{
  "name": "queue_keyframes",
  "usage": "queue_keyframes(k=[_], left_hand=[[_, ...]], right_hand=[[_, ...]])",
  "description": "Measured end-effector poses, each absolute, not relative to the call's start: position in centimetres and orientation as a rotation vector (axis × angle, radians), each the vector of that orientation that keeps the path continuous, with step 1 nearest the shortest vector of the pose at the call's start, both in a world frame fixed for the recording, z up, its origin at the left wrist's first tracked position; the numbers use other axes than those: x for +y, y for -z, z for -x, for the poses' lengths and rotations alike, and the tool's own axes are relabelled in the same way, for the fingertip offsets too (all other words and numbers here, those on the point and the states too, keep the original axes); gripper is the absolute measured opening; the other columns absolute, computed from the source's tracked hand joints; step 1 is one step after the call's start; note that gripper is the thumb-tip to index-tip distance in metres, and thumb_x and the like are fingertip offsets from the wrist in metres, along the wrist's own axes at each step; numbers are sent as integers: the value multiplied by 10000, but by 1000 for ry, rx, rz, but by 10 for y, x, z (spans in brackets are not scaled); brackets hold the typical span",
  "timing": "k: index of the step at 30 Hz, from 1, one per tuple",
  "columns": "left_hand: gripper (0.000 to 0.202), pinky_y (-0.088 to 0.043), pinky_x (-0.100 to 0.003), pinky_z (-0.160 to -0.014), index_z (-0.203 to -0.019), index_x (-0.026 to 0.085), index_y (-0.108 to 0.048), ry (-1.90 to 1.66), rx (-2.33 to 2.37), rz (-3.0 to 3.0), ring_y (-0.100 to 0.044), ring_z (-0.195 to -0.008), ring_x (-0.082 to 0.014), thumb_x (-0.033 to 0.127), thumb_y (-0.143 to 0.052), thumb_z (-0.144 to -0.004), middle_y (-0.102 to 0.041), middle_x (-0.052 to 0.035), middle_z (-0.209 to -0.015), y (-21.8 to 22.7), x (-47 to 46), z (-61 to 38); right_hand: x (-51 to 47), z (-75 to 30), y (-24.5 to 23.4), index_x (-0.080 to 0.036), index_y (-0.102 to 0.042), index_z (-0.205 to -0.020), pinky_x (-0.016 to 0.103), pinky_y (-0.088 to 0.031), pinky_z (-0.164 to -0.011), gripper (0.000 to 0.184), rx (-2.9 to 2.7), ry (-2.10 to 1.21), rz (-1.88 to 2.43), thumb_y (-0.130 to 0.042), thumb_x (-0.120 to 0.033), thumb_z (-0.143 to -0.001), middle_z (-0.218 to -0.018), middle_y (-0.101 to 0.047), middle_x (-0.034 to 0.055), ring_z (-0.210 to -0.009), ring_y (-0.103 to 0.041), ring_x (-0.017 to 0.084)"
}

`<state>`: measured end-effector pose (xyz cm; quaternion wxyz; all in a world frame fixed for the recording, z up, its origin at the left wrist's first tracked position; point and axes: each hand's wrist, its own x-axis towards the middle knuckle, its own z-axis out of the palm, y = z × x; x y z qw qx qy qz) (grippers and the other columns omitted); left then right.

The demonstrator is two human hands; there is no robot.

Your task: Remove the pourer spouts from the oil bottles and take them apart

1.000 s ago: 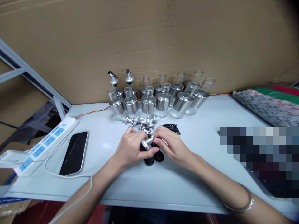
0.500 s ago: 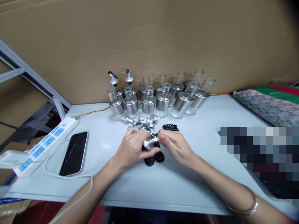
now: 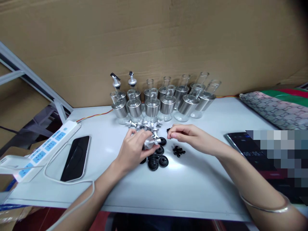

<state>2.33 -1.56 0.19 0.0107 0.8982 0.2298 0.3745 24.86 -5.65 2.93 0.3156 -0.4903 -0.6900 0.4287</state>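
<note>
My left hand (image 3: 137, 146) grips a silver pourer spout (image 3: 151, 141), its narrow tip pointing right. To the right, my right hand (image 3: 187, 134) has thumb and fingers pinched at a small black piece (image 3: 168, 130), mostly covered by the fingertips. Below the left hand lie several round black rubber stoppers (image 3: 163, 161). A small pile of black parts (image 3: 178, 150) rests under the right hand. Just beyond the left fingers, more silver pourer spouts (image 3: 144, 124) are heaped together.
Several glass bottles with metal sleeves (image 3: 152, 107) stand at the back; two carry pourers (image 3: 132, 79). A phone (image 3: 75, 158), a cable and a power strip (image 3: 48, 149) are on the left. Another phone (image 3: 252, 154) lies right, near a patterned bag (image 3: 276, 109). Cardboard (image 3: 154, 38) rises behind.
My right hand has left the pourer spout and moved right and slightly up, to the small black piece. The left hand still grips the spout, now turned a little and shifted slightly left.
</note>
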Motion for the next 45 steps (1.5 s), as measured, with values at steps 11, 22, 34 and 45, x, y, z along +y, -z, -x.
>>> queue_keyframes(k=[11, 22, 34, 45], left_hand=[[206, -404, -287, -689, -992, 170, -460, -1209, 690, -2811, -592, -659, -135, 350, -523, -911, -666, -7, -776, -4, -16, -24], [217, -403, -279, -671, -980, 168, -456, -1212, 686, -2815, -585, -611, -122, 375, -495, -924, -663, 6, -752, -2, -16, -25], [213, -424, -268, -642, -969, 168, -471, -1237, 669, -2816, -574, -603, -122, 375, -493, -923, -660, 1, -735, -3, -16, -25], [218, -425, -264, -627, -963, 160, -480, -1248, 663, -2817, -564, -593, -123, 374, -490, -924, -655, -4, -725, -4, -16, -26]], right_hand=[[-55, -268, -17, -181, -622, -778, 275, -415, -641, 318, -2083, -990, 1513, -472, -441, -883, -770, -620, 39, -688, -540, 152], [-57, -271, -10, -184, -530, -713, 255, -379, -548, 212, -2143, -1081, 1748, -415, -293, -854, -648, -560, 21, -585, -468, 136], [-59, -292, -15, -164, -587, -810, 266, -411, -631, 126, -2068, -1325, 1924, -534, -219, -709, -767, -639, 43, -704, -540, 168], [-53, -274, -16, -151, -602, -711, 254, -402, -601, 116, -2092, -1294, 1796, -506, -200, -753, -669, -627, 32, -621, -531, 141]])
